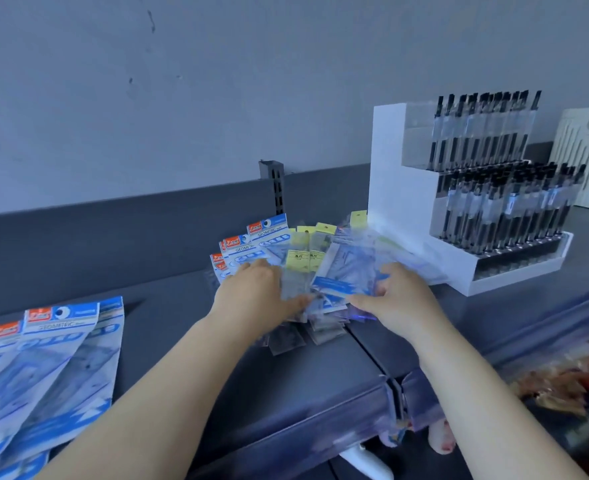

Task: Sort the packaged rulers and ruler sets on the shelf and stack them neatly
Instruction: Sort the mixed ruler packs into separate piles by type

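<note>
At far left, a fanned group of blue geometric ruler sets (54, 358) lies flat on the dark shelf (286, 382), well apart from the working area. Mid-shelf, a mixed heap holds more blue-headed sets (248, 244), narrow yellow-tagged ruler packs (303, 251) and clear sleeves, all overlapping.

The left hand (255, 289) rests palm-down on the left part of the heap, fingers (296, 301) spread apart and pressing flat, not clamped on any one pack. The right hand (397, 296) holds a blue-banded ruler set (348, 271) at its near edge, fingers curled onto it; the frame is blurred here, so the exact grip is uncertain.

To the right stands a white pen display (424, 202) with tiered black pens.

Handling judgement: packs are light and thin, stiff lengthwise but sheathed in slippery film. Grip at the card header or pinch both long edges; square stacks before release, as they will likely slide.
</note>
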Motion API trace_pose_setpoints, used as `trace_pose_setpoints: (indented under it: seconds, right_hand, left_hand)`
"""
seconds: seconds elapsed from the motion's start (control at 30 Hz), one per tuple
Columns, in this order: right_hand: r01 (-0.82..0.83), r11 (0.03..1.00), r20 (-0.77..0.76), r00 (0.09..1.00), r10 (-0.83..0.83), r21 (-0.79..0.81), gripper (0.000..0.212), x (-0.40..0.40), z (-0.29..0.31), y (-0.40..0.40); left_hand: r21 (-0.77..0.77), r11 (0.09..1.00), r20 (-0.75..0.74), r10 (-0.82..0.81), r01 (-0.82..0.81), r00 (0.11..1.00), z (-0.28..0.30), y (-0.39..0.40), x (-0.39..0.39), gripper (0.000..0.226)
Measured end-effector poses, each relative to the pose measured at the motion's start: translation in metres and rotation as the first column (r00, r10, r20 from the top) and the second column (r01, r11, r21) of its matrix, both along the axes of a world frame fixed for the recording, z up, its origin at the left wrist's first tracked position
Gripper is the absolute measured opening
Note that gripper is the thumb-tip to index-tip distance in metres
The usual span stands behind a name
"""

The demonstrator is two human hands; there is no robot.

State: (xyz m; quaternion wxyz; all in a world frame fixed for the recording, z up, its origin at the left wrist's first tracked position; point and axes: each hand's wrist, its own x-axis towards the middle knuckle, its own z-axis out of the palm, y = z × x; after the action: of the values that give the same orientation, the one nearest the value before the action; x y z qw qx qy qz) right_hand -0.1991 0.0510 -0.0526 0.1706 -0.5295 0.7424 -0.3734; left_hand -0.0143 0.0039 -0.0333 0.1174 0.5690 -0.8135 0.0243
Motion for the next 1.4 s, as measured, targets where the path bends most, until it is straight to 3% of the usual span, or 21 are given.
trace_pose_setpoints:
  seconds: [0.23, 0.43, 0.53, 0.63, 0.77, 0.83, 0.93, 1.13, 1.4]
  right_hand:
    - [-0.002, 0.987, 0.076, 0.997, 0.014, -0.160, 0.017, -0.006, -0.008, -0.013]
    - [-0.012, 0.962, 0.245, 0.966, 0.081, -0.272, 0.027, -0.008, -0.010, -0.012]
    - [0.016, 0.920, 0.438, 0.882, 0.171, -0.392, 0.018, -0.007, -0.008, -0.008]
    - [0.051, 0.875, 0.566, 0.780, 0.266, -0.481, 0.019, -0.003, 0.001, 0.001]
    - [-0.021, 0.846, 0.588, 0.709, 0.388, -0.532, 0.017, 0.022, 0.015, 0.016]
    - [-0.115, 0.836, 0.583, 0.666, 0.465, -0.536, 0.015, 0.045, 0.020, 0.025]
    - [-0.196, 0.810, 0.602, 0.578, 0.551, -0.553, 0.016, 0.090, 0.025, 0.045]
    - [-0.309, 0.776, 0.665, 0.400, 0.631, -0.550, 0.016, 0.199, 0.024, 0.095]
    - [-0.435, 0.739, 0.701, 0.283, 0.654, -0.514, 0.017, 0.354, 0.012, 0.159]
  left_hand:
    - [0.148, 0.986, -0.274, 0.118, -0.080, 0.954, 0.006, -0.011, 0.021, 0.029]
    - [0.131, 0.972, -0.439, 0.234, -0.196, 0.868, 0.007, -0.020, 0.038, 0.004]
    - [0.154, 0.969, -0.558, 0.246, -0.192, 0.793, 0.010, -0.022, 0.044, 0.011]
    - [0.177, 0.973, -0.760, 0.231, -0.149, 0.607, 0.021, -0.013, 0.046, 0.019]
    - [0.132, 0.991, -0.966, 0.130, -0.005, 0.222, 0.037, 0.019, 0.046, 0.023]
    - [0.072, 0.994, -0.993, 0.064, 0.077, 0.101, 0.045, 0.043, 0.050, 0.014]
    - [0.042, 0.985, -0.999, 0.040, 0.169, 0.017, 0.045, 0.082, 0.074, 0.018]
    - [0.077, 0.992, -0.991, 0.088, 0.104, -0.100, 0.026, 0.165, 0.175, 0.022]
    - [0.064, 0.989, -0.993, 0.049, -0.133, -0.112, 0.012, 0.266, 0.327, 0.023]
